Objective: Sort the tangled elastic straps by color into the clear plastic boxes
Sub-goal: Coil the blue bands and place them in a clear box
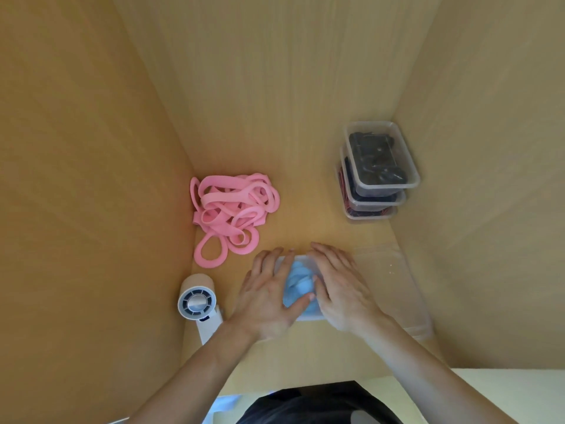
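A clear plastic box [308, 316] full of blue straps [298, 286] sits on the wooden surface in front of me. My left hand [269, 298] lies flat on its left side and my right hand [339, 289] lies flat on its right side, fingers straight, pressing down on its top. A tangled heap of pink straps [232, 209] lies to the back left. At the back right stands a stack of three clear boxes [379, 172]: the upper two hold black straps, the lowest holds red ones.
An empty clear box [397, 289] rests just right of my right hand, against the right wall. A small white handheld fan [198, 304] lies left of my left hand. Wooden walls close in on the left, back and right.
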`<state>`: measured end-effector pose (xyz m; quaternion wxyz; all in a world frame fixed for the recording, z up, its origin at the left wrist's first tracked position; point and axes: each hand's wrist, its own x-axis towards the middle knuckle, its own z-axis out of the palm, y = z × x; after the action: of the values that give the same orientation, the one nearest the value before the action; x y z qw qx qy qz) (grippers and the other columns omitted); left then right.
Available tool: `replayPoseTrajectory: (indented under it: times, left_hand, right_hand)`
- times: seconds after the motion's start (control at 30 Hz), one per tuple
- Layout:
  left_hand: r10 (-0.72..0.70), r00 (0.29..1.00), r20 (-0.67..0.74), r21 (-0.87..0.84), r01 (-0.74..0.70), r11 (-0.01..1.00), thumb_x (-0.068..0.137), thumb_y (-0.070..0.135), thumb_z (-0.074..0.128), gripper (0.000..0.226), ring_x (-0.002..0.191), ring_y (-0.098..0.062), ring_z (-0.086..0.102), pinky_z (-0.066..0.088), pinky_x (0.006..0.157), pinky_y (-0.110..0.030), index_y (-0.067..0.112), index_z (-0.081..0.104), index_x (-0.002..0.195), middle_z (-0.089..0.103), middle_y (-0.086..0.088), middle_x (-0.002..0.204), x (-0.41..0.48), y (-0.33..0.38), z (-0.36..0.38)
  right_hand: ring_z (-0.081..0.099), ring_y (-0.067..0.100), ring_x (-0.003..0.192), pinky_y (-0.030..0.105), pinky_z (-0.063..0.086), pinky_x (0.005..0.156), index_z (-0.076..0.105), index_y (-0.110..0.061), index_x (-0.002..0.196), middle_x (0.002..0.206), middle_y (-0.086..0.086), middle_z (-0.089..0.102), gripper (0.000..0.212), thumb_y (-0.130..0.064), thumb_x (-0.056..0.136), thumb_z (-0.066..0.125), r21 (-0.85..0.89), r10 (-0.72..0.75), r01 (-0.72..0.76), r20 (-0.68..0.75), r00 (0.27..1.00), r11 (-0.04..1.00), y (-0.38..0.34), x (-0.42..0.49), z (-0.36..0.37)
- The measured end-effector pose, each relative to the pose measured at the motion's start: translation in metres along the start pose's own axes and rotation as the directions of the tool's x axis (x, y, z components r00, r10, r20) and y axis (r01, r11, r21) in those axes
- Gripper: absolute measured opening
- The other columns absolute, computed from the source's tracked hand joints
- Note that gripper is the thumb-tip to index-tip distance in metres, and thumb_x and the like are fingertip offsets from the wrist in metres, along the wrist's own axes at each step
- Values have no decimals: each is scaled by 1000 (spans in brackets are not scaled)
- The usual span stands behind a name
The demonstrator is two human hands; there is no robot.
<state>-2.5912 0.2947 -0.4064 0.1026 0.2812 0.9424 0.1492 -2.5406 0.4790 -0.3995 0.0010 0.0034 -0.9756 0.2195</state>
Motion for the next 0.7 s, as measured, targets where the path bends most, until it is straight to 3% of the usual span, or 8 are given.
replayPoseTrajectory:
  times: [0.2,0.33,0.43,0.53,0.7]
  left_hand:
    - [6,1000,-30,18,-6,1000,91,65,13,79,148,-18,7,17,122,-33,28,10,160,16,5,162,-1,4,-1]
    - [-27,993,-111,-227,1,974,96,47,33,66,148,-10,15,12,118,-17,21,29,157,28,6,161,-3,2,-5]
    - [-154,977,-147,-449,73,891,93,39,40,63,147,-5,23,15,115,-15,19,38,153,33,9,158,-8,3,-6]
    - [-136,981,-142,-439,60,896,101,26,46,54,150,-6,19,14,119,-18,18,36,154,31,9,160,-6,2,-4]
    - [-120,982,-144,-430,47,902,103,23,47,52,150,-5,18,11,119,-17,17,36,154,31,8,160,-3,-1,-2]
  right_hand:
    - [16,17,152,39,8,126,26,-19,156,164,-4,25,77,-61,93,15,-119,-29,45,132,991,992,4,4,1]
    - [24,22,147,38,15,123,27,-24,155,161,-2,29,77,-65,91,20,-155,-30,49,119,992,987,0,3,-3]
    - [8,23,152,50,-1,124,15,-41,157,167,-4,13,75,-73,90,24,-160,-125,157,191,974,975,2,0,-4]
    - [-11,17,155,47,-18,122,15,-39,158,170,-6,-3,81,-79,89,28,-158,-209,253,252,945,954,6,-2,-7]
    - [-2,26,154,51,-5,123,7,-33,158,169,1,-6,101,-87,77,32,-220,-188,266,320,928,939,3,1,-8]
